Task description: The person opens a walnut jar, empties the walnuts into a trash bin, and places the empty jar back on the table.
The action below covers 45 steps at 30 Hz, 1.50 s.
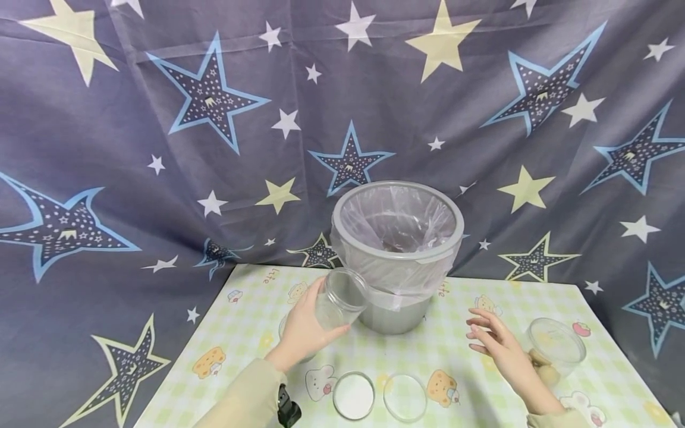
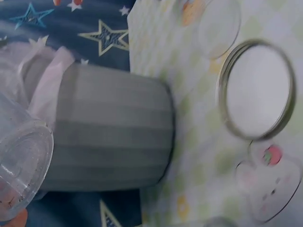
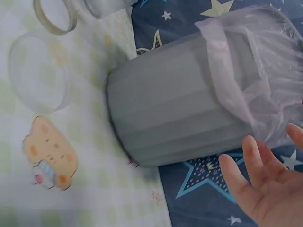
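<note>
My left hand (image 1: 307, 327) grips a clear jar (image 1: 342, 294) just left of the bin, fingers and thumb around its side. The jar is tilted, its open mouth facing up and right; in the left wrist view its clear end (image 2: 26, 165) shows at the left edge. My right hand (image 1: 500, 351) hovers over the right half of the table with loosely spread fingers, holding nothing. Beside it stands a clear container (image 1: 559, 340) with brown roundish things (image 1: 547, 371) in its lower part. The grey bin (image 1: 398, 315), lined with a translucent bag (image 1: 396, 273), stands between the hands.
A metal-rimmed white lid (image 1: 354, 396) and a clear lid (image 1: 405, 397) lie side by side at the table's front. Another clear object is mostly hidden behind my left hand. A starry curtain (image 1: 299, 238) hangs behind the checked tablecloth (image 1: 241, 333).
</note>
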Each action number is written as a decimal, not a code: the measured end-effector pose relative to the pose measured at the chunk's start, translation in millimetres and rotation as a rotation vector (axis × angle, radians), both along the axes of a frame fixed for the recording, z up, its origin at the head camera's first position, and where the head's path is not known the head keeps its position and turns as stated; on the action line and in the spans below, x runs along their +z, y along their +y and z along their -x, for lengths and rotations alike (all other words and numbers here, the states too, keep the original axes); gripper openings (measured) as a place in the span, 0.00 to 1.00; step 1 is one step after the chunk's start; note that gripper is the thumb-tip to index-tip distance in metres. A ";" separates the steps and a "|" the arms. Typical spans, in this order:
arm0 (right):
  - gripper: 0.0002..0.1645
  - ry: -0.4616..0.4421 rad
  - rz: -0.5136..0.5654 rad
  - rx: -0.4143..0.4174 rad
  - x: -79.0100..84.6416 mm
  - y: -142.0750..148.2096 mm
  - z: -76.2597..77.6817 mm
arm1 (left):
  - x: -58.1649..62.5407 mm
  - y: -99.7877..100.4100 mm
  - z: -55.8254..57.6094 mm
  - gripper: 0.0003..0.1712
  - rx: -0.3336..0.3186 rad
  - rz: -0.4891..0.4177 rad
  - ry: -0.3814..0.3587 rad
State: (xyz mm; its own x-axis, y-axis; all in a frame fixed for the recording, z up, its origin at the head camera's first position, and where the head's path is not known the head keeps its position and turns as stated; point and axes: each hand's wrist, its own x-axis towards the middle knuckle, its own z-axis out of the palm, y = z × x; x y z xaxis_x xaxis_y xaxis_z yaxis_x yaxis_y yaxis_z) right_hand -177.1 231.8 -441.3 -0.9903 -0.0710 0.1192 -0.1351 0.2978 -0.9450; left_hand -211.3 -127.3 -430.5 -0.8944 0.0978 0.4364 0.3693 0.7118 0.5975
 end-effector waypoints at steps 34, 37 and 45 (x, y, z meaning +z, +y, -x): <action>0.21 -0.142 0.365 -0.114 -84.0 77.3 -45.3 | -67.8 118.1 -10.0 0.58 -0.300 -0.014 -0.301; 0.21 -0.128 0.405 -0.085 -86.0 81.7 -46.7 | -68.9 128.4 -8.1 0.58 -0.309 -0.016 -0.319; 0.22 -0.087 0.537 -0.006 -91.0 90.8 -49.3 | -80.2 158.0 0.0 0.60 -0.295 -0.127 -0.409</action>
State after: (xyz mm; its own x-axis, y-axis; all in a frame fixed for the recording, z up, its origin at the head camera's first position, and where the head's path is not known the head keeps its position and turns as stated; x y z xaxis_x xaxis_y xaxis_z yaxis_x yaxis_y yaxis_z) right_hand -127.8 322.6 -532.3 -0.9984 -0.0169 0.0548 -0.0494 -0.2298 -0.9720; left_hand -211.3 30.7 -510.7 -0.9366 0.3405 0.0822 0.2619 0.5248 0.8100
